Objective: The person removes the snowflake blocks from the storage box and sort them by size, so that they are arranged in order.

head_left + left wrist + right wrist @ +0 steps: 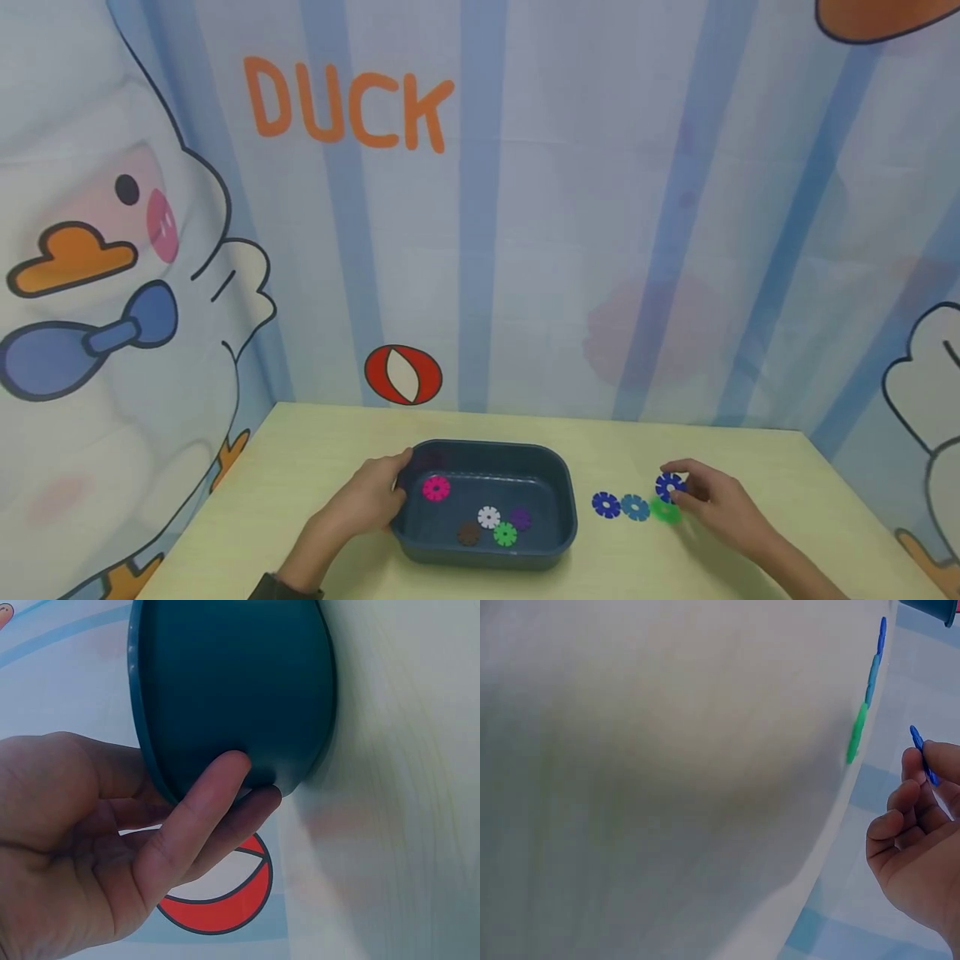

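My right hand (716,504) pinches a dark blue notched plastic disc (670,487) between thumb and fingertips. In the right wrist view that blue disc (924,756) is seen edge-on, raised off the table. Just under it in the head view lies a green disc (664,511), the right end of a row with a light blue disc (634,507) and another dark blue disc (606,505). My left hand (367,497) holds the left end of a dark blue-green plastic tub (487,557); in the left wrist view its fingers (199,806) lie against the tub's outer wall.
Inside the tub are loose notched discs: pink (436,488), white (489,517), purple (521,519), brown (469,533) and green (506,534). The pale yellow table (322,433) ends at a striped cloth backdrop (540,250) with a duck print.
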{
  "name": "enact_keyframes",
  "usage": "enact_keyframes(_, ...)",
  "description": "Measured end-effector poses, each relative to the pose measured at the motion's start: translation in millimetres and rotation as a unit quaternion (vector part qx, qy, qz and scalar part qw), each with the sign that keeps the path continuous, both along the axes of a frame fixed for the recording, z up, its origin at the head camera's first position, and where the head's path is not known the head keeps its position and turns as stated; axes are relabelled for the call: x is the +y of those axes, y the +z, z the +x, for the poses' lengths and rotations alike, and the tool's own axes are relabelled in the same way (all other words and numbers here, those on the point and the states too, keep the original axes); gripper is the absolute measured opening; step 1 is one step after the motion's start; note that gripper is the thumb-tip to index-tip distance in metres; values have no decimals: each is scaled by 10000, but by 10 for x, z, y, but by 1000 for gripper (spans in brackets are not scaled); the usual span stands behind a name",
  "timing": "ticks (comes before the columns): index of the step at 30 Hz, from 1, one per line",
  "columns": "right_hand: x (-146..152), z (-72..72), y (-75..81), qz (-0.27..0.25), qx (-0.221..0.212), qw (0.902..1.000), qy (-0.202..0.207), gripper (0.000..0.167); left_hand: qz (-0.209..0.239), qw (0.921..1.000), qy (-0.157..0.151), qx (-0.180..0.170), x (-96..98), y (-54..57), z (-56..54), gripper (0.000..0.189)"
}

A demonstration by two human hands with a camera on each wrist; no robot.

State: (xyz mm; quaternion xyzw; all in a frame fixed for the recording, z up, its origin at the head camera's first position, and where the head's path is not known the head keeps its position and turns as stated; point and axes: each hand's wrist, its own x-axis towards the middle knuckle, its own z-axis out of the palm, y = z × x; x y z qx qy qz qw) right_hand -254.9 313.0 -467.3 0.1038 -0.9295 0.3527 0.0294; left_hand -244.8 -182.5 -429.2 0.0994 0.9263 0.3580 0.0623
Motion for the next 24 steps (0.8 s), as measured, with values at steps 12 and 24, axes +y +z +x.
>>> enact_keyframes(12,224,-16,-101,-195,-493,9983,-250,35,87,10000,-15,-30,-7,-15,4,64)
enact_keyframes(24,334,3,-158,-155,-822,9961,-291,30,68,10000,10,6,6,-10,17,63)
